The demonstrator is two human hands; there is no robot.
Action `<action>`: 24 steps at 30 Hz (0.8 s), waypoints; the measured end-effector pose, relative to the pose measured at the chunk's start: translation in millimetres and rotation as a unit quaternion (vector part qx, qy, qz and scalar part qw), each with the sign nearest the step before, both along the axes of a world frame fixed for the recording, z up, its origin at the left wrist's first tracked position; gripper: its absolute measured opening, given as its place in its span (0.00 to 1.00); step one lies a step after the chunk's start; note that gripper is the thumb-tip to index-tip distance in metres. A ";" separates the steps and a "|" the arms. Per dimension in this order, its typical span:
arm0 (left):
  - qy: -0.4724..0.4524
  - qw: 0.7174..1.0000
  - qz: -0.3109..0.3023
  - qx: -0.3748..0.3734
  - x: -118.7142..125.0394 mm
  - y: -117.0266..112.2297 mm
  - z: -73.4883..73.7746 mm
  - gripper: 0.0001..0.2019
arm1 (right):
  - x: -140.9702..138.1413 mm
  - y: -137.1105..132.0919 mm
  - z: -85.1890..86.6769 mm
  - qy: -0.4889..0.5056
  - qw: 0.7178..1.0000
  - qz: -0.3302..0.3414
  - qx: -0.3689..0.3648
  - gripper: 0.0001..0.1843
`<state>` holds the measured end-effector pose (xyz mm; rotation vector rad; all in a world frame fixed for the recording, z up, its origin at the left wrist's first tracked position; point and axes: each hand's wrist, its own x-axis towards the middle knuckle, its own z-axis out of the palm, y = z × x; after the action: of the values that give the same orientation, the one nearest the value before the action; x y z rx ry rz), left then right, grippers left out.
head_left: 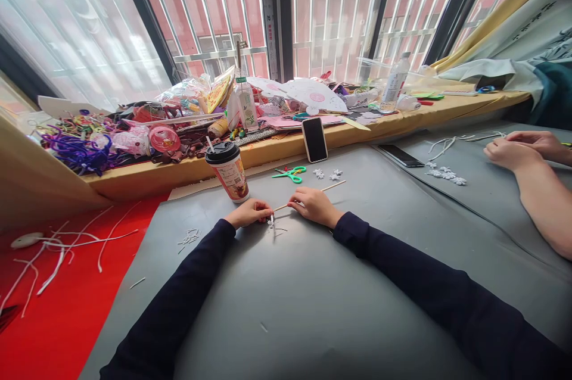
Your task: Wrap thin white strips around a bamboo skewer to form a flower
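My left hand point(249, 212) and my right hand point(315, 205) rest on the grey table cover point(313, 285), close together, both with fingers curled. Between them runs a thin wooden stick point(333, 186), slanting up to the right from under my right hand. My right hand's fingers close on the stick near its lower end. My left hand pinches a small white piece point(271, 223) at the stick's near tip. Both arms wear dark blue sleeves.
A lidded paper cup point(229, 170) stands just beyond my left hand. Green scissors point(291, 174), white paper flowers point(329, 175), a propped phone point(314, 139) and a flat phone point(401, 156) lie further back. Craft clutter fills the windowsill point(187, 124). Another person's hands point(518, 150) work at right.
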<state>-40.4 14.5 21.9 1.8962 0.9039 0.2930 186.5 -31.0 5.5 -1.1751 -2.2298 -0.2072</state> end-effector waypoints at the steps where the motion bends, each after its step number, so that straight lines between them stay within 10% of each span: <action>1: -0.001 1.000 0.000 0.002 0.1 -0.3 0.1 0.20 | -0.2 0.1 -0.1 -0.001 1.000 -0.001 0.001 0.11; 24: 0.007 1.000 0.017 0.026 -2.9 -1.9 3.3 0.21 | -1.4 -1.3 0.4 0.002 1.000 -0.015 0.017 0.12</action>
<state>-43.3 12.6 25.2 1.9330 0.9473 0.3270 185.0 -32.3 5.9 -1.1908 -2.1982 -0.2529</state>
